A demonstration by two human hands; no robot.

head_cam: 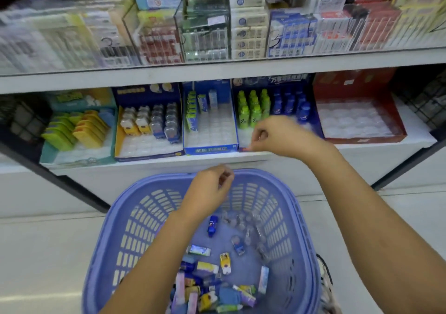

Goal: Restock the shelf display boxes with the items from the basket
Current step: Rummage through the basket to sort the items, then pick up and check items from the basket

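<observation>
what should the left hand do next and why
Probably lower the left hand into the basket and pick up the loose blue bottle lying just below it. The bottle display box holds matching blue bottles at the back and shows bare tray slots near its front, where the right hand is. Whether either hand holds anything is too blurred to tell.

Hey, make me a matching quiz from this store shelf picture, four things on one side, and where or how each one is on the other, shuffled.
1. red cardboard display box
2. lavender slotted plastic basket
3. lime green bottles
4. yellow flat packs

A. farthest left of the four
B. upright beside dark blue bottles
C. holds no stock
D. lowest in view

Pairs: 1-C, 2-D, 3-B, 4-A.
</observation>
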